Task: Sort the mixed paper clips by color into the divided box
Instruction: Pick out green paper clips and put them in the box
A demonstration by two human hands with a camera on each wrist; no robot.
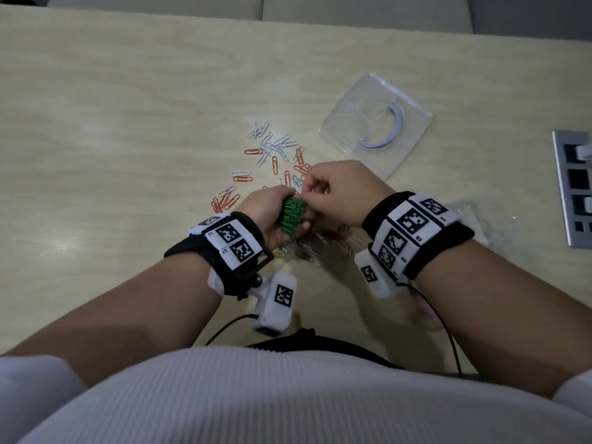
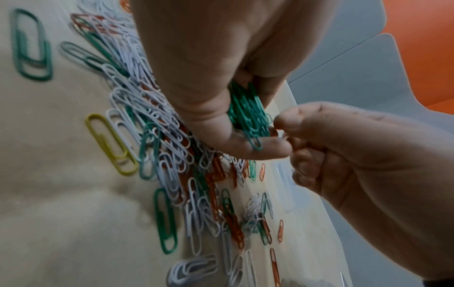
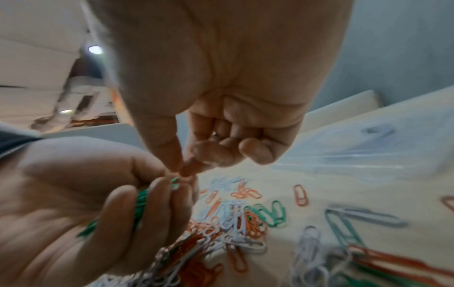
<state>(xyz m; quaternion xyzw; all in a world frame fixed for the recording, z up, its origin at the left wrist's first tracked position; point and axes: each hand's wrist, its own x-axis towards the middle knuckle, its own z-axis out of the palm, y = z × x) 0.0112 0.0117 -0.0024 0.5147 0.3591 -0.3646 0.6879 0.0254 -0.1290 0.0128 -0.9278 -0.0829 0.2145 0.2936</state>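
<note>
Green paper clips (image 1: 292,216) bunched above the pale wood-grain table (image 1: 128,107), white clips (image 1: 272,145) and orange clips (image 1: 224,201) scattered on it, one yellow clip (image 2: 110,143), black-and-white checkered wristbands (image 1: 413,232)

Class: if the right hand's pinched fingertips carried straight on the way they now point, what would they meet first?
Most likely the bunch of green clips held in the left hand; the right hand pinches right at its edge.

L hand (image 2: 221,81) grips green clips (image 2: 248,114) — R hand (image 2: 343,155) pinching beside, mixed pile (image 2: 186,174) below.
</note>
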